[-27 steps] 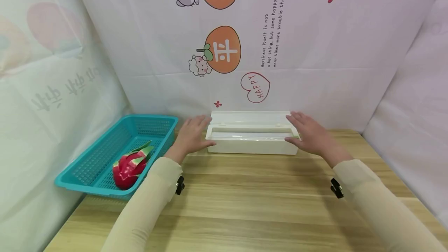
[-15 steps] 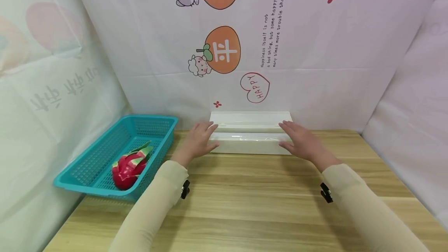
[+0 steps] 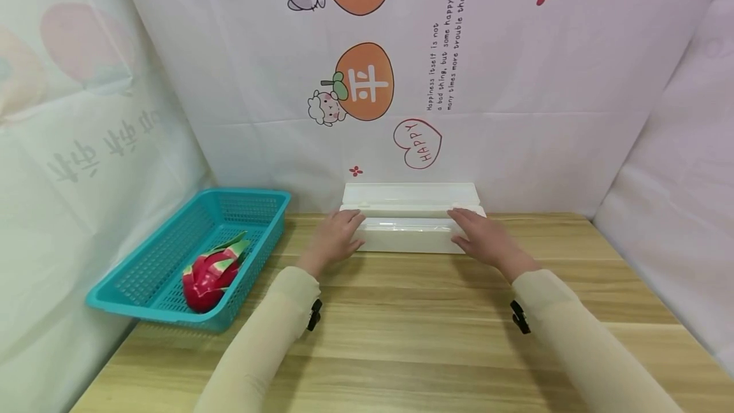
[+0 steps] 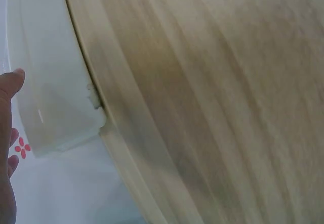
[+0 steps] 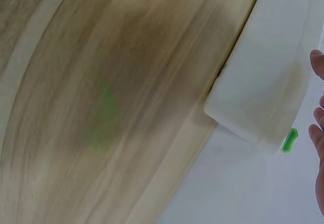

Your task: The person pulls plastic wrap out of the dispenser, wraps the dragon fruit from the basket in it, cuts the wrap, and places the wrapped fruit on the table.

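Note:
A long white cling film dispenser [image 3: 407, 241] stands against the back wall, its lid [image 3: 410, 194] raised behind. Glossy clear film shows along its top front edge. My left hand [image 3: 332, 241] is over its left end, thumb toward the front and fingers spread toward the top. My right hand [image 3: 487, 241] mirrors it near the right end. In the left wrist view the thumb [image 4: 17, 78] overlaps the dispenser's upper edge, fingers apart from it. The right wrist view has the thumb and fingers spread likewise, close beside a small green tab [image 5: 289, 140] on the dispenser's end.
To the left, a blue plastic basket [image 3: 132, 306] holds a red dragon fruit [image 3: 209, 279]. White printed cloth [image 3: 516, 81] hangs behind and at both sides. The wooden table [image 3: 413, 336] ends at this cloth.
Both hands have moved inward along the dispenser, toward each other, from its outer ends. The dispenser, its raised lid and the basket stay put.

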{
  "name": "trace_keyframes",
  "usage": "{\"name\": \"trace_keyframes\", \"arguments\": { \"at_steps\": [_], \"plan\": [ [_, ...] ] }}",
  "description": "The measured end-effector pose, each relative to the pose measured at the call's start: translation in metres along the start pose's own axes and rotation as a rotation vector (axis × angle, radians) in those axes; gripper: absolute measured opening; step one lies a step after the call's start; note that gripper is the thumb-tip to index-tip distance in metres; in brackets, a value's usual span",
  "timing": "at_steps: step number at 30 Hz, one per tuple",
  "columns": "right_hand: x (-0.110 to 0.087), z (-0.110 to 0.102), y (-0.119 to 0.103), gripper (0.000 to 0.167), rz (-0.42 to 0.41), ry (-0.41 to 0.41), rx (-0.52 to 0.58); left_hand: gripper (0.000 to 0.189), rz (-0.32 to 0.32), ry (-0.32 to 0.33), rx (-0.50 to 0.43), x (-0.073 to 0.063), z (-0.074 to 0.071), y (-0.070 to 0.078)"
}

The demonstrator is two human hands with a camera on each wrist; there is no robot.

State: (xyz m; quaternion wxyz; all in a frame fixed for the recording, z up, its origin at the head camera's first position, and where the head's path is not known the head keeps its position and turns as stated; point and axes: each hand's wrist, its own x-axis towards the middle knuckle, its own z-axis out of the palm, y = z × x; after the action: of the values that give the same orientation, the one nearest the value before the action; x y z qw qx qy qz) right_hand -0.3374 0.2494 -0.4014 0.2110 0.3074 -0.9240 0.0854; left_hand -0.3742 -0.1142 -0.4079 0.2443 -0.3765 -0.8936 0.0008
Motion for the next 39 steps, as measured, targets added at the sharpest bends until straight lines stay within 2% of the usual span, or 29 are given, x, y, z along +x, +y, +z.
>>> {"name": "trace_keyframes", "arguments": {
  "at_steps": [5,10,17,22,29,39],
  "plan": [
    [0.003,0.002,-0.004,0.056,0.037,-0.052,0.014,0.048,-0.022,-0.007,-0.012,0.002,0.006,0.003],
    [0.006,0.005,-0.006,0.051,-0.005,-0.009,-0.011,0.042,-0.034,0.007,-0.05,0.003,0.008,0.005],
    [0.009,0.007,-0.007,0.048,0.029,-0.034,-0.006,0.035,-0.013,0.06,-0.069,0.005,0.012,0.006],
    [0.01,0.01,-0.006,0.043,0.054,-0.062,-0.013,0.032,0.001,0.046,-0.05,0.006,0.013,0.007],
    [0.01,0.012,-0.007,0.033,0.045,-0.04,-0.018,0.022,0.034,0.092,-0.044,0.008,0.016,0.008],
    [0.012,0.012,-0.007,0.021,0.023,0.005,0.011,0.015,0.025,0.141,-0.045,0.01,0.019,0.008]
  ]
}}
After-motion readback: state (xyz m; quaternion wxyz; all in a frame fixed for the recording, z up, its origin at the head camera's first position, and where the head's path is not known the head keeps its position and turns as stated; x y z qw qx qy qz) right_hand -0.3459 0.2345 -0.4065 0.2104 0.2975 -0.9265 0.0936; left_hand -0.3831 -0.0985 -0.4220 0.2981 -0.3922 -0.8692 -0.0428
